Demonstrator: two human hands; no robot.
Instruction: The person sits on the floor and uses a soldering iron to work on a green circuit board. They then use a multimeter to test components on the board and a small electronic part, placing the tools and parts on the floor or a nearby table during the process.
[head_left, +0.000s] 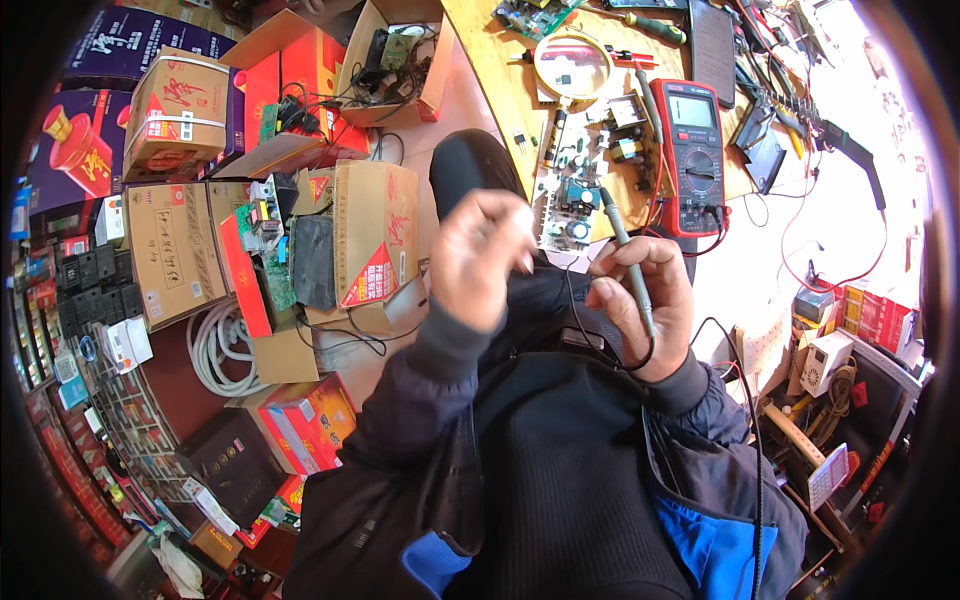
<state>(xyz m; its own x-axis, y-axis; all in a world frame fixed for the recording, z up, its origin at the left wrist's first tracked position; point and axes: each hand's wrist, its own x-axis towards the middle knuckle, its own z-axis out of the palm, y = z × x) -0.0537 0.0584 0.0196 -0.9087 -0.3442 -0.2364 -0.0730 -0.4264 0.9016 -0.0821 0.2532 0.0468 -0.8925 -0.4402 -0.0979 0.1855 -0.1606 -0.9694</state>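
Note:
My right hand (655,305) is closed around a grey-green pen-shaped test probe (630,265), whose tip points up and forward to the near right side of a circuit board (562,205) at the table's edge. A black lead trails from the probe's lower end. Whether the tip touches the board I cannot tell. Left of the board, in the air, is my left hand (478,258), smeared by motion with its fingers bent; I cannot make out anything in it. Beside the board lies a red multimeter (692,155) with a grey screen and a dial. A second grey probe (649,105) rests along its left side.
A round magnifier (572,68), a screwdriver (655,27) and other tools lie farther back on the wooden table (485,45). Cardboard boxes (375,225) with circuit boards and cables stand on the floor at left. A coiled white hose (222,350) lies among them.

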